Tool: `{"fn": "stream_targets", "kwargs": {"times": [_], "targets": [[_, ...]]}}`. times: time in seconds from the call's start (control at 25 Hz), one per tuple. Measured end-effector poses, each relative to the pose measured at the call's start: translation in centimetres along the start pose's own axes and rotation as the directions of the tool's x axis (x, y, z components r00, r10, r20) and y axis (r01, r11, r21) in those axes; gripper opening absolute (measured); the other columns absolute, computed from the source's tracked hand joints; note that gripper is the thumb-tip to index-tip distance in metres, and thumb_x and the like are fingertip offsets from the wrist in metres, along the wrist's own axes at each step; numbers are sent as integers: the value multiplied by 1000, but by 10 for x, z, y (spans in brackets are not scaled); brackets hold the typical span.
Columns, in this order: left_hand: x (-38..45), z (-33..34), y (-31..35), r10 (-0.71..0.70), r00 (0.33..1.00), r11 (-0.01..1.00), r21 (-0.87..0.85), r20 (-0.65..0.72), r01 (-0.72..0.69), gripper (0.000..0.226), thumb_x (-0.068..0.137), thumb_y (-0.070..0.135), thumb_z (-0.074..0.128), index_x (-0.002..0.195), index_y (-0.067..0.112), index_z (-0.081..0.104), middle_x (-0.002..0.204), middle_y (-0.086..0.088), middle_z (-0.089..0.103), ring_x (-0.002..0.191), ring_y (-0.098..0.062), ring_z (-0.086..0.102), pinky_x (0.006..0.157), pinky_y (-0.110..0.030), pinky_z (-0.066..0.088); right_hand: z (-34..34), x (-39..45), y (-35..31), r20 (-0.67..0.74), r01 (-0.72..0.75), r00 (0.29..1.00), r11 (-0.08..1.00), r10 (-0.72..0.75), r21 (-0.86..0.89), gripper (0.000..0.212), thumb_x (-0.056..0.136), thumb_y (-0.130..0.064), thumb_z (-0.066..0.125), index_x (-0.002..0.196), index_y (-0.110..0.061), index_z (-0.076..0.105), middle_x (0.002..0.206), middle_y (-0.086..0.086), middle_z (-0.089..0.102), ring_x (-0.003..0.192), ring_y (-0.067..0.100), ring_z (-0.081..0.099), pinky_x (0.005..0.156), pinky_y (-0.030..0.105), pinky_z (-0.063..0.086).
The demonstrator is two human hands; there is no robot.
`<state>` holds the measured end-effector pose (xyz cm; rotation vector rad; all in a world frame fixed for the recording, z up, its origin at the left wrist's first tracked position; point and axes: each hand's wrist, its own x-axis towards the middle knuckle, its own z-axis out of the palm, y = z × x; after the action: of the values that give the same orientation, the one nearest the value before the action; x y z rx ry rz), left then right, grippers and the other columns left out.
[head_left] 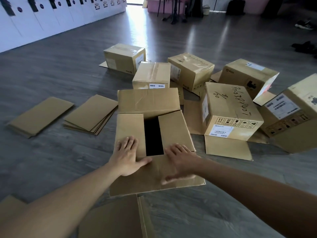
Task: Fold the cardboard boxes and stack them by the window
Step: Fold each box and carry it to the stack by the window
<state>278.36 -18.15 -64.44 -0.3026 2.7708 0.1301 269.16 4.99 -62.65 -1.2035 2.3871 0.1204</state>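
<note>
Both hands lie flat, fingers spread, on the box (154,134) on the floor (51,74): left hand (127,156) on its left flap; right hand (180,160) on its right flap.

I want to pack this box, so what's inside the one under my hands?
Nothing can be made out. The box shows only a dark gap between its two side flaps. The left hand and right hand press those flaps flat, covering the rest of the interior.
</note>
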Motion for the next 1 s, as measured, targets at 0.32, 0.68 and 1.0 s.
{"fn": "stream_targets", "kwargs": {"times": [0.32, 0.68, 1.0], "targets": [[0, -3, 1, -3, 998, 1000, -14, -58, 2, 107, 83, 84, 14, 160, 11, -1, 168, -9, -6, 154, -23, -9, 125, -46, -1, -13, -2, -7, 169, 23, 986, 990, 0, -137, 150, 48, -85, 73, 154, -32, -20, 166, 7, -14, 150, 35, -18, 121, 59, -3], [12, -95, -9, -86, 996, 970, -229, -13, 81, 111, 64, 102, 7, 123, 25, 61, 124, -5, 65, 116, -24, 60, 94, -43, 46, -105, 14, 22, 276, -61, 961, 976, 1, 210, 117, 69, -71, 73, 159, -30, 11, 163, 3, 24, 147, 26, 29, 117, 44, 23], [28, -102, -31, -3, 937, 997, -77, -348, -25, 108, 69, 99, 12, 139, 29, 54, 142, 0, 56, 134, -22, 46, 105, -44, 42, -112, 51, 49, -124, -188, 965, 937, 232, 294, 141, 42, -97, 48, 158, -25, 15, 158, 8, 35, 143, 30, 35, 110, 45, 35]]}}
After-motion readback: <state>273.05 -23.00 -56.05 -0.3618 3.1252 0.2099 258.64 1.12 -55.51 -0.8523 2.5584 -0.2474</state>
